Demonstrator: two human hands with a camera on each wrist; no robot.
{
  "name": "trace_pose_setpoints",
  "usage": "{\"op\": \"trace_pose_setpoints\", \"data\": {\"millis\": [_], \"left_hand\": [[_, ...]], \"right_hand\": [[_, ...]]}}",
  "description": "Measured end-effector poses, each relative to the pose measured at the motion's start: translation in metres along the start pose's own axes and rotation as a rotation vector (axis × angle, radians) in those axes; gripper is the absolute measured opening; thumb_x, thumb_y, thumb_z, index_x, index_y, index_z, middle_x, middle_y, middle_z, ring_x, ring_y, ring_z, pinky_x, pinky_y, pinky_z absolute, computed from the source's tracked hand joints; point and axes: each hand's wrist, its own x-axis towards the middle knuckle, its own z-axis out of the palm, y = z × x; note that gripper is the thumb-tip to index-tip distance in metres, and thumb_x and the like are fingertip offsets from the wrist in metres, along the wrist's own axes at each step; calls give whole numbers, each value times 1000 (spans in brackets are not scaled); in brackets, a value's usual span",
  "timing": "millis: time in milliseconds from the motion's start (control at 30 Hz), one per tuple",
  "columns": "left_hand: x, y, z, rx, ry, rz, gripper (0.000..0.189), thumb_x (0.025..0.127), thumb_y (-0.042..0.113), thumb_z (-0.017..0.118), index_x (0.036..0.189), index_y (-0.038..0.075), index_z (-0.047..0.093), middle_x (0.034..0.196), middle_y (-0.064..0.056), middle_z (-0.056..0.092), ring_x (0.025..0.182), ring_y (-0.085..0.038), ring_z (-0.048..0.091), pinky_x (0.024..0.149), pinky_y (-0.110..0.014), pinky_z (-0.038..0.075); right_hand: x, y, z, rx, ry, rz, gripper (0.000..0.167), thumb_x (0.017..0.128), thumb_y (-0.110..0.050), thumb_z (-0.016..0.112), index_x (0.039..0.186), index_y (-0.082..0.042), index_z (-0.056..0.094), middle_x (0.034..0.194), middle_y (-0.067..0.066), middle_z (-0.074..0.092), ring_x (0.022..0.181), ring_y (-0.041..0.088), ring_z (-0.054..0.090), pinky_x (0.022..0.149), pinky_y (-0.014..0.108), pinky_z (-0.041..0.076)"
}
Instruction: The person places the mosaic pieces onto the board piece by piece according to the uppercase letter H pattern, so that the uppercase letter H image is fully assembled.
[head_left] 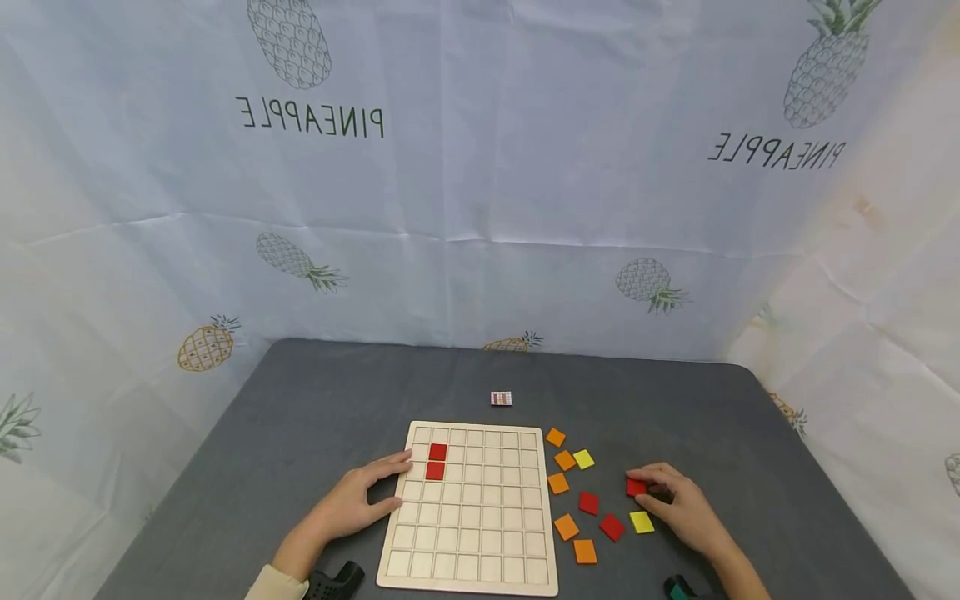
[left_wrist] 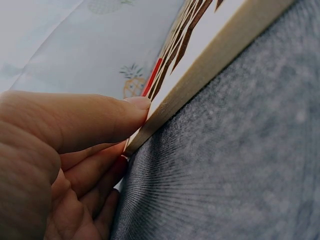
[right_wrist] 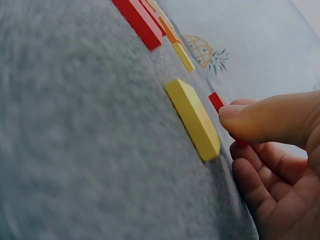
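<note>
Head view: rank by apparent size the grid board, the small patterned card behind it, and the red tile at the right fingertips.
1. Grid board, largest by far.
2. and 3. Red tile and patterned card look alike. The card lies farther from the camera and the right hand partly covers the tile, so no ranking.

A small flat red tile (head_left: 636, 487) sits pinched at the right hand's (head_left: 686, 510) fingertips just above a yellow tile (head_left: 641, 522), while the pale wooden grid board (head_left: 472, 579), bearing two red tiles (head_left: 437, 461), lies flat on the grey counter (head_left: 300, 417) under the left hand's (head_left: 352, 504) fingers.
</note>
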Motion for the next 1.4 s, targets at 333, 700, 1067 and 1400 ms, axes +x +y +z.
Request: {"op": "trace_pose_setpoints", "data": {"millis": [333,700,1067,1400], "left_hand": [[0,2,-3,-6,-4,-6,49,89,33,66,133,13,57,144,-5,48,130,-33,46,98,-47,44],[-1,1,-4,3,10,2,49,89,33,66,133,13,57,143,-5,49,130,-33,46,98,-47,44],[-2,-2,-3,-7,1,-8,50,89,36,65,133,15,56,144,-4,48,131,-32,45,99,-48,43],[-2,-2,0,-18,-4,9,49,90,35,65,133,15,56,144,-6,48,131,-34,45,98,-51,43]], "right_hand": [[4,-13,8,23,-3,68,28,84,-22,72,112,-14,70,107,2,63,88,-1,57,73,22,52],[16,-33,24,23,-15,4,27,84,-22,72,111,-17,69,106,-3,62,88,1,56,73,23,52],[40,-77,61,53,-111,-186,30,86,-20,70,114,-9,69,107,-4,60,90,5,58,76,28,53],[60,-120,95,137,-148,-312,31,90,-24,66,116,-7,68,108,-2,61,88,21,54,76,33,51]]}}
